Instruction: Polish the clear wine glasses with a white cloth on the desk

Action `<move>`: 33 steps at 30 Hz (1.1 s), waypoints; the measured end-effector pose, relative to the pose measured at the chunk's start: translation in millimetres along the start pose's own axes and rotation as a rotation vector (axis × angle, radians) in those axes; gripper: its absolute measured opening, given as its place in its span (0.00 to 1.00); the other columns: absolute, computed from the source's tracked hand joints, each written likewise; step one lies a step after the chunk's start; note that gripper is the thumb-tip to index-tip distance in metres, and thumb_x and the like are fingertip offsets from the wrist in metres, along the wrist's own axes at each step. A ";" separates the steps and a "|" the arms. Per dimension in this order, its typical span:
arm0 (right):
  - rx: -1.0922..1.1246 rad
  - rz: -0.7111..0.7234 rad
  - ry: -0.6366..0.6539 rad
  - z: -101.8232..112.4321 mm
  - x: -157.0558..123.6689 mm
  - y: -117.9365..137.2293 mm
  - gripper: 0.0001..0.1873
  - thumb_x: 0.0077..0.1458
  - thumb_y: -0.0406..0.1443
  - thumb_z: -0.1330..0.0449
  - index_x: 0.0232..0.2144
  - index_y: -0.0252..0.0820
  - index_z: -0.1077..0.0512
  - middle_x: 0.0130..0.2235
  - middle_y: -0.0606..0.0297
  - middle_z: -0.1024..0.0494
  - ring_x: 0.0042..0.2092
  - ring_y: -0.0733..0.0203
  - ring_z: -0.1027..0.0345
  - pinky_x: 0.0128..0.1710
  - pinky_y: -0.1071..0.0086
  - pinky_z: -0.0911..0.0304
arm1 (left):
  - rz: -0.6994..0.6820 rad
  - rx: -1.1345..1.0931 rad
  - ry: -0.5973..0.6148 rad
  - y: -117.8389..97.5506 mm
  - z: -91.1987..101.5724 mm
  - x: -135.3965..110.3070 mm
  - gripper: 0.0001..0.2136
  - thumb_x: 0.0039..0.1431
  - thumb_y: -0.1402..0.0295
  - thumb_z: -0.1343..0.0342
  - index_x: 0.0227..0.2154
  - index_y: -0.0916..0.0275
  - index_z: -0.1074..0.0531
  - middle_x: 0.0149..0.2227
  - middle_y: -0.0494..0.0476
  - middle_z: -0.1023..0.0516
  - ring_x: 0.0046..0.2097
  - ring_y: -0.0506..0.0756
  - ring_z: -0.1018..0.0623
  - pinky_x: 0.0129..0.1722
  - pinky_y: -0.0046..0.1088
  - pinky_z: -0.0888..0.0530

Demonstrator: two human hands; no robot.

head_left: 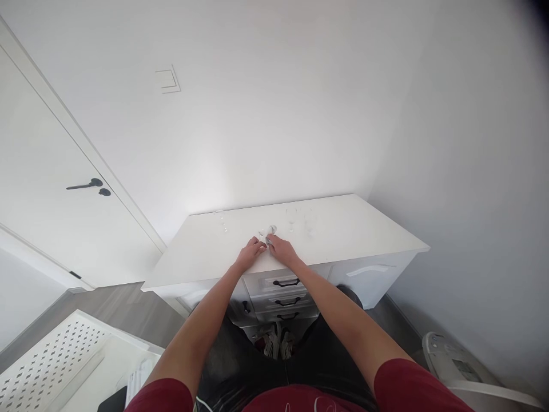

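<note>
Both my hands are together over the white cabinet top, near its middle. In the fingers of my left hand [251,253] is a clear glass [261,234], which looks like a stemmed one, though the fingers hide part of it. Closed against it, my right hand [282,250] grips a small grey-white piece [271,230] that looks like a cloth. Behind and right of my hands stand two clear stemmed glasses, one nearer [291,218] and one farther right [309,222]. Another clear glass [221,220] stands to the left, toward the wall.
The cabinet [343,234] stands against the wall, with black-handled drawers [286,282] below. A door with a black handle [86,184] is at left. Behind me are a white perforated piece of furniture [55,355] on the left and a light appliance [454,357] on the right.
</note>
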State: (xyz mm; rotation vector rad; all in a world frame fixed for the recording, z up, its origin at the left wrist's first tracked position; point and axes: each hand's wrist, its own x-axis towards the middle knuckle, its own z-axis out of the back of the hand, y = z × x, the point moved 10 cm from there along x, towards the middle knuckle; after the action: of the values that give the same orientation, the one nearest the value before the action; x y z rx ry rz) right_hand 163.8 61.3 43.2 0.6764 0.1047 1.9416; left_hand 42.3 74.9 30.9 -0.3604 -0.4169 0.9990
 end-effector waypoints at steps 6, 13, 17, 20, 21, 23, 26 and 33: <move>0.070 0.144 -0.013 -1.0 -3.7 11.6 0.10 0.62 0.34 0.51 0.46 0.47 0.37 0.42 0.67 0.25 0.35 0.61 0.32 0.31 0.72 0.44 | -0.122 0.008 -0.017 -2.9 -3.9 2.8 0.15 0.68 0.69 0.61 0.47 0.55 0.29 0.43 0.56 0.31 0.47 0.57 0.31 0.50 0.36 0.31; 0.080 0.212 0.031 -3.0 -6.0 16.8 0.21 0.59 0.32 0.51 0.55 0.48 0.40 0.52 0.63 0.27 0.35 0.61 0.31 0.33 0.70 0.40 | -0.114 0.090 -0.013 8.9 -13.0 9.3 0.17 0.67 0.69 0.57 0.53 0.54 0.31 0.51 0.59 0.28 0.54 0.60 0.30 0.53 0.40 0.33; 0.109 0.226 0.037 -5.0 -5.8 17.5 0.21 0.62 0.33 0.52 0.57 0.49 0.41 0.56 0.63 0.28 0.40 0.59 0.29 0.37 0.69 0.38 | -0.113 0.045 -0.019 9.6 -12.9 10.5 0.16 0.65 0.70 0.54 0.53 0.53 0.30 0.55 0.58 0.28 0.57 0.60 0.30 0.55 0.40 0.33; 0.123 0.200 0.057 -9.5 -4.8 13.5 0.18 0.62 0.33 0.52 0.54 0.50 0.39 0.49 0.65 0.24 0.39 0.59 0.29 0.36 0.69 0.39 | -0.122 -0.019 -0.018 8.2 -11.0 9.9 0.15 0.64 0.71 0.54 0.48 0.54 0.27 0.52 0.56 0.25 0.54 0.58 0.27 0.54 0.37 0.32; 0.125 0.183 0.066 -11.2 -4.3 11.3 0.16 0.62 0.34 0.51 0.52 0.50 0.38 0.45 0.66 0.23 0.37 0.59 0.29 0.35 0.70 0.40 | -0.123 -0.044 -0.020 7.9 -10.0 9.5 0.15 0.64 0.72 0.55 0.46 0.54 0.26 0.50 0.55 0.23 0.51 0.57 0.26 0.53 0.36 0.31; 0.127 0.157 0.075 -12.7 -3.4 8.0 0.14 0.62 0.34 0.51 0.49 0.49 0.36 0.40 0.68 0.23 0.34 0.60 0.31 0.33 0.71 0.42 | -0.124 -0.089 -0.025 7.7 -8.3 8.8 0.15 0.63 0.73 0.57 0.41 0.56 0.25 0.43 0.53 0.22 0.45 0.56 0.24 0.51 0.35 0.29; 0.113 0.164 0.056 -10.1 -2.7 8.6 0.11 0.62 0.34 0.50 0.47 0.49 0.35 0.39 0.67 0.23 0.34 0.60 0.31 0.32 0.71 0.44 | -0.143 -0.113 -0.060 6.4 -4.3 7.5 0.13 0.60 0.74 0.55 0.32 0.58 0.25 0.41 0.55 0.23 0.44 0.56 0.25 0.49 0.35 0.29; 0.097 0.202 0.067 -6.9 -5.0 15.5 0.19 0.63 0.33 0.49 0.54 0.50 0.32 0.50 0.63 0.24 0.40 0.60 0.29 0.37 0.70 0.39 | -0.109 -0.194 -0.153 11.9 3.6 6.7 0.09 0.56 0.75 0.50 0.27 0.60 0.24 0.45 0.57 0.25 0.47 0.55 0.24 0.52 0.34 0.28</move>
State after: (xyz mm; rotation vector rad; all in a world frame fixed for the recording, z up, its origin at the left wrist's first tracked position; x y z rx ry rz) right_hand 149.4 51.3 40.9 0.7077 0.1790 2.1651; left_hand 35.0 87.0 29.6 -0.4322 -0.6681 0.8844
